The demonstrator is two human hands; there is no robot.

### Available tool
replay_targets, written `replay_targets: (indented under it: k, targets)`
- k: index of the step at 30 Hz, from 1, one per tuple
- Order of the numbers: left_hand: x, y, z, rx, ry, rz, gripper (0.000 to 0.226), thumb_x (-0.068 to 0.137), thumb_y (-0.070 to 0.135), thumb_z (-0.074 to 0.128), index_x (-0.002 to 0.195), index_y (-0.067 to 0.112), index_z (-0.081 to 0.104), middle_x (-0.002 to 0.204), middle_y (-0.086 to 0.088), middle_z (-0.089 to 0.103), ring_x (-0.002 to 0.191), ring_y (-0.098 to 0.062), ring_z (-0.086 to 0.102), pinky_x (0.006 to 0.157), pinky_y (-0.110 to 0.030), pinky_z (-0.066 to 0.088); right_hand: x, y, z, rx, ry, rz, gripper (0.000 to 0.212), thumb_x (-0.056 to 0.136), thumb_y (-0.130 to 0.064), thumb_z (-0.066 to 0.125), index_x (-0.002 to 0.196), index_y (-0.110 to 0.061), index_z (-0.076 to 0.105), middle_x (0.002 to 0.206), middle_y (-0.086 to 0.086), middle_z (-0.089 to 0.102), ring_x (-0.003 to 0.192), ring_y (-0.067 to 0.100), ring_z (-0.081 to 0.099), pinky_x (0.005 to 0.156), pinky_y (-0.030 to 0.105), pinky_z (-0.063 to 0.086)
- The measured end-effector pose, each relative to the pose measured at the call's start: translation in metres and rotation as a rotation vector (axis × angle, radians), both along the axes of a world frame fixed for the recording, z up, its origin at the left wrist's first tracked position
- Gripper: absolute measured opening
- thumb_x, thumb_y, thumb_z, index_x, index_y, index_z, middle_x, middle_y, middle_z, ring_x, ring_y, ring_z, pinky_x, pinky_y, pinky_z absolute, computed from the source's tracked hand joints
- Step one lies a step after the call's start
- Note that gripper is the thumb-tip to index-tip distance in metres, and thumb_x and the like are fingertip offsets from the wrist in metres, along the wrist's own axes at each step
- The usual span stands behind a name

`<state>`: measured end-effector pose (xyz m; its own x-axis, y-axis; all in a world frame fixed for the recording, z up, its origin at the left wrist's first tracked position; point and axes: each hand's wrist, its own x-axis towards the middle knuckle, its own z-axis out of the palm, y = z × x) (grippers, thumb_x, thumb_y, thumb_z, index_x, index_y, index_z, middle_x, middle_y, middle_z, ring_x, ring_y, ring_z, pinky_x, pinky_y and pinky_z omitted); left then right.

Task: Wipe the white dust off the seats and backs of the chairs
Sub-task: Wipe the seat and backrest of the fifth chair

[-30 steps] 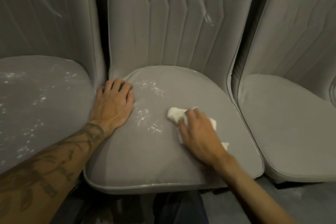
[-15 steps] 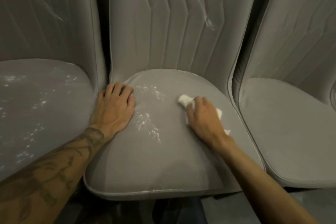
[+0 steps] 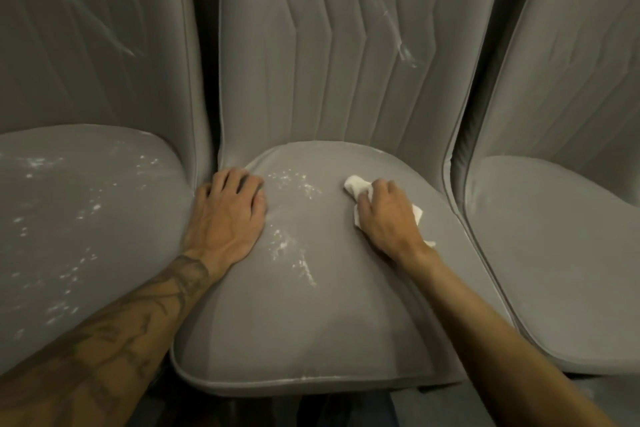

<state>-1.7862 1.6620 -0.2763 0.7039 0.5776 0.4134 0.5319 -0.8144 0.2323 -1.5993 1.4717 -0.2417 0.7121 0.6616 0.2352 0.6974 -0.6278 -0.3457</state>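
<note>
Your right grip (image 3: 389,218) curling round white tissue (image 3: 356,184), pressing it on middle seat (image 3: 311,340), right of centre. You're sliding it from mid-seat toward backrest (image 3: 311,62) over last second; dust patches (image 3: 294,253) between your grips staying unwiped. Your left grip (image 3: 228,215) lying flat, fingers spread, bracing seat's rear left corner. Left seat (image 3: 86,236) and backrest streak (image 3: 403,52) waiting, much remaining.

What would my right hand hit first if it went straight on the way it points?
Probably the middle chair's backrest. The right hand, holding the white cloth, points up and left, passing right of the white dust; depth is hard to judge.
</note>
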Motion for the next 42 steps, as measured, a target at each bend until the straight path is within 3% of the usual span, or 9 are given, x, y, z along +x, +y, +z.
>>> replay_targets:
  k: [2,5,8,15,22,28,30,35,42]
  targets:
    - [0.001,-0.001,0.001,0.001,0.006,0.005,0.033,0.102,0.035,0.037,0.118,0.021,0.062,0.124,-0.001,0.058,0.118,-0.026,0.048,0.092,-0.049,0.044,-0.006,0.016,0.000,-0.020,-0.033,-0.055,0.028,0.105,-0.024,0.042,0.108,0.001,0.053,0.112,0.024,0.057,0.103,0.041,0.052,0.089,0.046,0.037]
    - [-0.001,0.000,0.000,0.002,0.016,0.005,0.033,0.102,0.035,0.037,0.118,0.022,0.061,0.124,-0.001,0.057,0.119,-0.025,0.048,0.092,-0.049,0.045,-0.058,0.028,-0.009,0.067,-0.045,0.229,0.020,0.102,-0.020,0.047,0.097,-0.002,0.054,0.097,0.022,0.058,0.086,0.039,0.053,0.078,0.046,0.041]
    - [-0.001,0.002,0.000,-0.010,0.006,-0.006,0.035,0.101,0.035,0.035,0.120,0.021,0.061,0.125,-0.001,0.057,0.119,-0.026,0.049,0.093,-0.049,0.045,-0.066,0.015,-0.010,0.043,-0.016,0.435,0.023,0.103,-0.031,0.043,0.095,-0.011,0.050,0.097,0.015,0.055,0.086,0.031,0.049,0.080,0.042,0.037]
    - [0.000,0.000,-0.001,-0.009,0.011,0.001,0.034,0.101,0.033,0.035,0.120,0.021,0.061,0.125,0.000,0.056,0.118,-0.025,0.048,0.093,-0.048,0.045,0.027,0.038,-0.003,-0.045,-0.017,-0.118,0.033,0.105,-0.024,0.040,0.115,0.005,0.053,0.120,0.028,0.057,0.110,0.043,0.052,0.094,0.048,0.036]
    - [0.000,0.000,0.000,-0.017,0.001,0.003,0.036,0.100,0.033,0.034,0.120,0.021,0.061,0.126,-0.001,0.056,0.119,-0.025,0.049,0.092,-0.049,0.046,-0.039,0.054,-0.012,0.034,0.002,0.385,0.024,0.103,-0.026,0.048,0.098,-0.003,0.054,0.102,0.023,0.058,0.092,0.039,0.052,0.085,0.046,0.037]
    - [-0.001,-0.001,0.003,-0.030,0.019,0.006,0.032,0.099,0.031,0.037,0.118,0.022,0.061,0.125,0.000,0.056,0.119,-0.025,0.049,0.096,-0.048,0.043,0.049,0.062,0.000,-0.039,0.044,-0.117,0.033,0.105,-0.023,0.040,0.116,0.005,0.053,0.125,0.029,0.055,0.115,0.042,0.051,0.097,0.045,0.036]
    - [-0.001,-0.001,0.004,-0.024,0.024,0.010,0.033,0.099,0.031,0.037,0.118,0.021,0.061,0.125,0.000,0.056,0.120,-0.024,0.049,0.096,-0.048,0.043,0.028,0.079,-0.003,-0.050,-0.004,-0.066,0.033,0.105,-0.024,0.040,0.115,0.004,0.053,0.122,0.028,0.056,0.112,0.042,0.051,0.096,0.046,0.035]
    - [-0.002,0.000,0.002,-0.024,0.025,0.008,0.038,0.098,0.033,0.035,0.121,0.021,0.062,0.128,-0.001,0.057,0.121,-0.025,0.050,0.095,-0.047,0.044,-0.034,0.077,-0.014,0.007,-0.008,0.411,0.023,0.103,-0.026,0.048,0.096,-0.004,0.054,0.100,0.022,0.058,0.090,0.038,0.052,0.083,0.043,0.035]
    - [-0.001,0.000,0.003,-0.036,0.052,0.018,0.033,0.098,0.033,0.035,0.117,0.023,0.060,0.124,0.001,0.055,0.121,-0.024,0.049,0.095,-0.045,0.043,0.037,0.100,-0.003,-0.065,-0.006,-0.026,0.034,0.105,-0.024,0.039,0.117,0.005,0.053,0.123,0.029,0.056,0.113,0.042,0.051,0.097,0.045,0.035]
